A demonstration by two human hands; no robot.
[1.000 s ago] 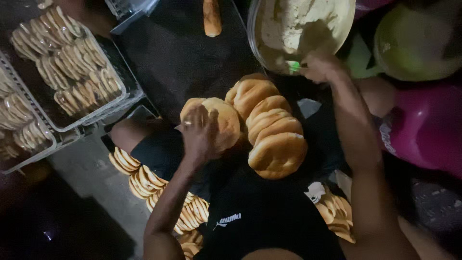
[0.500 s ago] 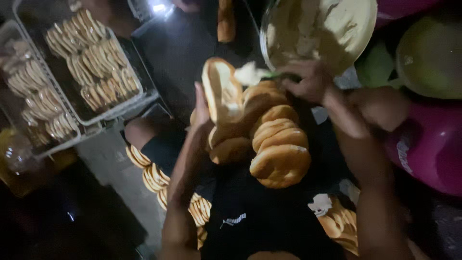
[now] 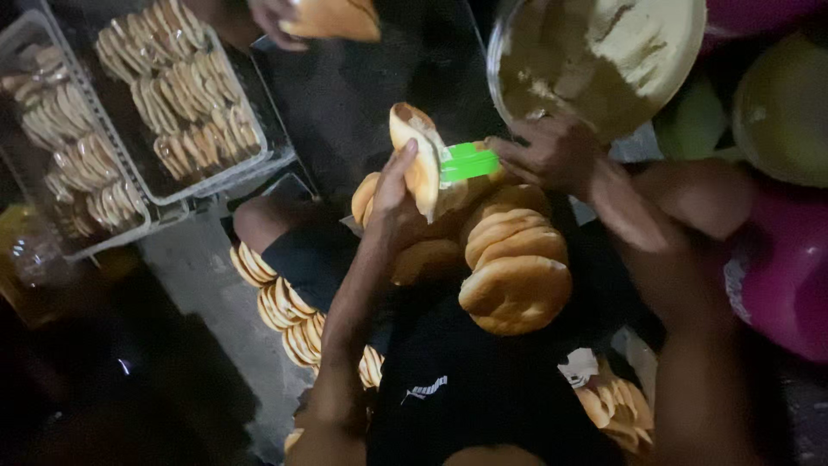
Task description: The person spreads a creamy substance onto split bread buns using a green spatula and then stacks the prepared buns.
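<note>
The left hand (image 3: 392,203) now holds a split, golden round bun (image 3: 416,160) upright, fingers curled around its back, lifted clear of the pile of whole golden buns (image 3: 509,267) resting on the person's lap; a second ago that hand lay flat on the pile. The right hand (image 3: 552,155), away at the bowl's rim before, has come across, closed on a flat green plastic spreader (image 3: 470,161) whose blade touches the bun's cut face. Whether filling is on the blade is hard to tell in the dim light. The round metal bowl of pale paste (image 3: 604,52) sits just beyond, at the dark mat's far right.
</note>
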